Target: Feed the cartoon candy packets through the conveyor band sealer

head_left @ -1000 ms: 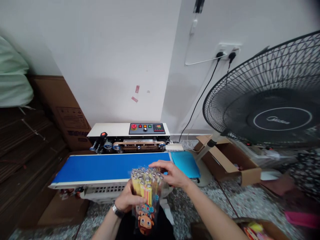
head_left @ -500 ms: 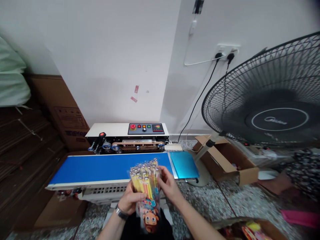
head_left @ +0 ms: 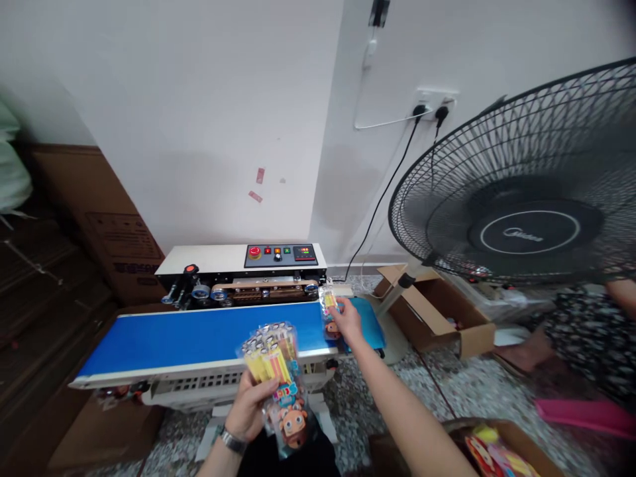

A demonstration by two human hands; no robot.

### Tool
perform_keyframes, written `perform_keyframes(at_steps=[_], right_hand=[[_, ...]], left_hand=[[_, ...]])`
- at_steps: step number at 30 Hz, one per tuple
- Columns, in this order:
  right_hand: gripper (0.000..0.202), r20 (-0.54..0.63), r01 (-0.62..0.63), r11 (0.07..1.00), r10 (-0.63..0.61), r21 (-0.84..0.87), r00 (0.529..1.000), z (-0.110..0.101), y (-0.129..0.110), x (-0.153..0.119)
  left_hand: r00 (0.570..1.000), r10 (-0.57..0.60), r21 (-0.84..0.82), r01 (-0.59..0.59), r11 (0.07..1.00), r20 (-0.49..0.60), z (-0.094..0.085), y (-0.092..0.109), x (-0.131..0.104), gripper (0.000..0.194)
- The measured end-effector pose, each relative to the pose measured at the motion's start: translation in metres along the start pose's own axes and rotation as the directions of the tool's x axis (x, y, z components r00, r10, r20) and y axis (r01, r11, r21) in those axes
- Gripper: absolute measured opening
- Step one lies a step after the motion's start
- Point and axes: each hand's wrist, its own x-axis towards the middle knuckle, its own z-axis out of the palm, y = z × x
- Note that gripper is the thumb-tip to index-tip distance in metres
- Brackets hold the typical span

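My left hand (head_left: 250, 405) is closed round a fanned stack of clear printed packets (head_left: 285, 391) with yellow and pink sticks inside and a cartoon face below. My right hand (head_left: 348, 320) pinches one single packet (head_left: 328, 311) of the same kind, upright over the right end of the blue conveyor belt (head_left: 199, 334), near the bright blue end plate (head_left: 370, 324). Behind the belt stands a band sealing machine (head_left: 209, 258) with rollers and a control panel (head_left: 281, 256) showing lit buttons and digits. The packet's top edge is close to the machine's right end; whether they touch, I cannot tell.
A large black fan (head_left: 527, 232) stands at the right, its pole beside an open cardboard box (head_left: 437, 318). Another box (head_left: 527, 444) with colourful packets is at lower right. A person's patterned clothing (head_left: 591, 331) shows at the right edge. Cartons (head_left: 114, 232) lean at left.
My right hand has left the stack with one packet and moved right and up to the belt's right end. My left hand still holds the stack, slightly lower and farther left in view.
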Motion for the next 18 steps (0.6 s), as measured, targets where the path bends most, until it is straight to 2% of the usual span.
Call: perform_keyframes(at_steps=[4,7,9,11,13,15,18], right_hand=[[0.028,0.053,0.043,0.999,-0.043,-0.002,0.998,0.014,-0.018,0.000],[0.034,0.086,0.162,0.980,-0.172,0.112,0.981,0.015,-0.035,-0.017],[0.030,0.185,0.203,0.935,-0.263,0.292,0.947,0.011,-0.046,-0.037],[0.027,0.320,0.146,0.876,-0.317,0.459,0.893,0.005,-0.055,-0.061],[0.025,0.397,0.099,0.839,-0.353,0.535,0.847,0.000,-0.062,-0.082],[0.022,0.395,0.116,0.835,-0.371,0.537,0.841,-0.004,-0.068,-0.097],[0.023,0.358,0.123,0.842,-0.349,0.525,0.866,-0.005,-0.074,-0.105]], left_hand=[[1.000,0.019,-0.007,-0.019,1.000,-0.025,0.004,-0.001,0.001,0.033],[0.999,0.035,-0.016,-0.035,0.999,-0.036,0.005,0.000,0.002,0.035],[0.998,0.049,-0.016,-0.049,0.999,-0.047,0.005,0.001,0.004,0.036],[0.996,0.066,-0.017,-0.067,0.998,-0.060,0.005,0.002,0.005,0.036],[0.995,0.085,-0.029,-0.087,0.996,-0.060,0.007,0.002,0.007,0.036],[0.994,0.097,-0.047,-0.099,0.994,-0.043,0.009,0.001,0.008,0.036],[0.995,0.099,-0.053,-0.099,0.994,0.002,0.012,-0.001,0.008,0.034]])
